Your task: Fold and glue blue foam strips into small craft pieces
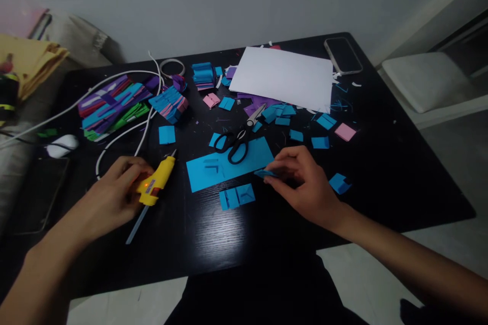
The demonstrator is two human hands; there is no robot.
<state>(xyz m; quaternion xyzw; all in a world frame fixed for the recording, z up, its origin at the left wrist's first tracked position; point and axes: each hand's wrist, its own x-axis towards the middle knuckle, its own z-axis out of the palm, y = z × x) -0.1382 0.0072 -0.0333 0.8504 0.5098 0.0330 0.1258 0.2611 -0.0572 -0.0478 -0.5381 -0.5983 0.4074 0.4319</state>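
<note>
Here's the black worktop [404, 172], spanning most of the scene, clock read from the middle of the view. Up at one o'clock lies the white sheet [282, 78]; between nine and ten, the bundle of coloured strips [114, 106]. Dead centre, the blue strip [224, 169] lies flat on a slant.

Now the hands! At four o'clock, the right hand [305, 180] has its grip almost closed, a narrow pinch of thumb against fingertips. At half past eight, the left hand [124, 183] has its grip wrapped round the handle of the yellow glue gun [159, 180], nozzle aimed at one.

The black-handled scissors [241, 135] rest partly on the blue strip, blades between one and two. At six o'clock, a row of creased blue pieces [237, 197] sits just beside that strip.

And smallest, the folded blue piece [263, 173], held in the right-hand pinch between four and five! Whether it touches the strip, I cannot tell.
</note>
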